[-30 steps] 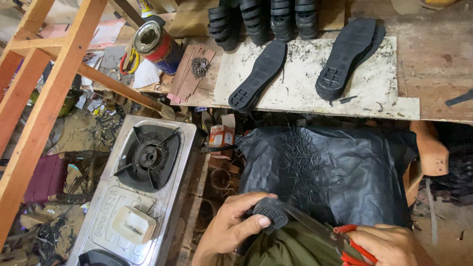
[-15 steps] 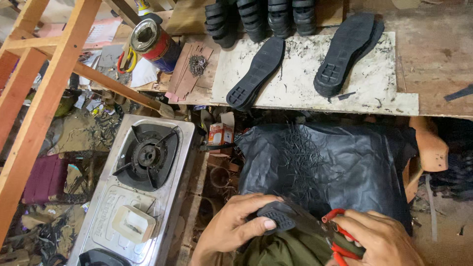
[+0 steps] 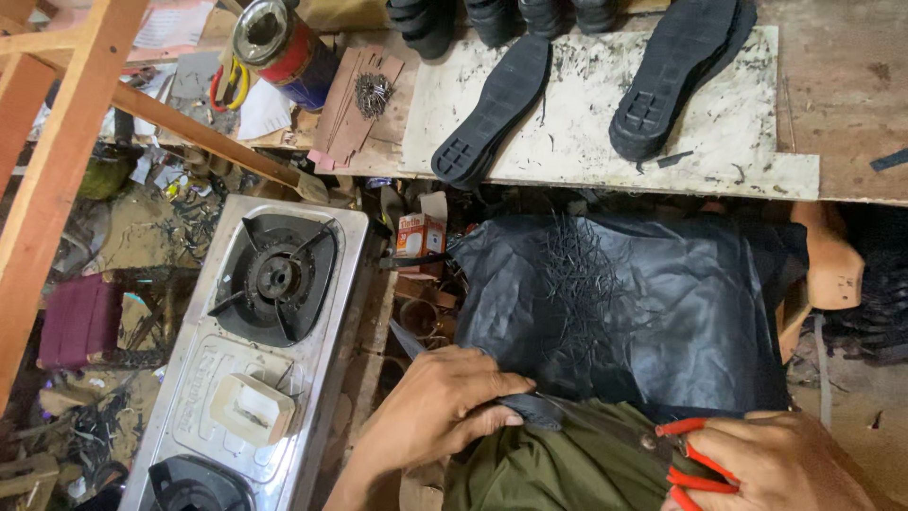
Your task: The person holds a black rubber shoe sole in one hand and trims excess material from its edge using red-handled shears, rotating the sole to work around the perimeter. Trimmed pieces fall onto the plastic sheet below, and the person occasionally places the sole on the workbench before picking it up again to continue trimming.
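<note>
- We see the left hand (image 3: pixel 437 409) pinching a small dark sole piece (image 3: pixel 532 410) over the lap, just below the black sheet (image 3: pixel 653 312).
- The right hand (image 3: pixel 780 464) closes around red-handled pliers (image 3: pixel 689 459) (nose towards the piece).
- A gas stove (image 3: pixel 270 312) sits left; black soles (image 3: pixel 497 109) lie on the bench (image 3: pixel 842 85).

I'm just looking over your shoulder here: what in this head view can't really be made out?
- The black piece in the left hand: mostly covered by the fingers, shape unclear.
- The red-handled tool in the right hand: its working end is hard to make out against the olive cloth.
- The right hand: cut off by the bottom edge.
- The dark soles at the top: cut off by the top edge.
</note>
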{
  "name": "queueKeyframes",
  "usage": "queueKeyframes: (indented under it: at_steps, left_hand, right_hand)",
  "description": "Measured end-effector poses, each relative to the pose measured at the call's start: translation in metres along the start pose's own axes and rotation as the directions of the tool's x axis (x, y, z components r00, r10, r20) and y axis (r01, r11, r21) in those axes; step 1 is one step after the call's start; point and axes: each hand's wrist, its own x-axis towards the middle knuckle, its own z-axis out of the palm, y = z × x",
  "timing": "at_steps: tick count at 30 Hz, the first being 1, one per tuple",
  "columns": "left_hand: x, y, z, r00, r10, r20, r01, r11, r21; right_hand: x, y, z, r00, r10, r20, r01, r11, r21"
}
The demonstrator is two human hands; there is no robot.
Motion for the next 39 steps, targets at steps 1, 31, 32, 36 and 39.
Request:
queueKeyframes:
  at_steps: [1,31,32,36,39]
  left_hand:
    - [-0.001,-0.002,0.002,1.000,-0.029,0.005,0.029,0.999,-0.018]
    - [0.025,-0.012,0.113,0.788,-0.598,-0.144,-0.091,0.119,-0.989]
    - [0.023,-0.013,0.115,0.774,-0.620,-0.133,-0.093,0.096,-0.991]
    - [0.018,-0.019,0.119,0.703,-0.706,-0.090,0.042,0.167,-0.985]
    - [0.019,-0.020,0.109,0.755,-0.650,-0.084,0.115,0.257,-0.960]
  right_hand:
    - [-0.002,0.001,-0.001,0.999,-0.040,0.010,0.041,0.997,-0.059]
    - [0.070,-0.088,-0.039,0.765,0.174,-0.621,-0.195,0.980,0.035]
    - [0.068,-0.086,-0.040,0.784,0.189,-0.591,-0.204,0.978,0.042]
    - [0.064,-0.081,-0.037,0.809,0.194,-0.555,-0.217,0.976,0.024]
    - [0.062,-0.076,-0.033,0.809,0.202,-0.553,-0.234,0.972,0.012]
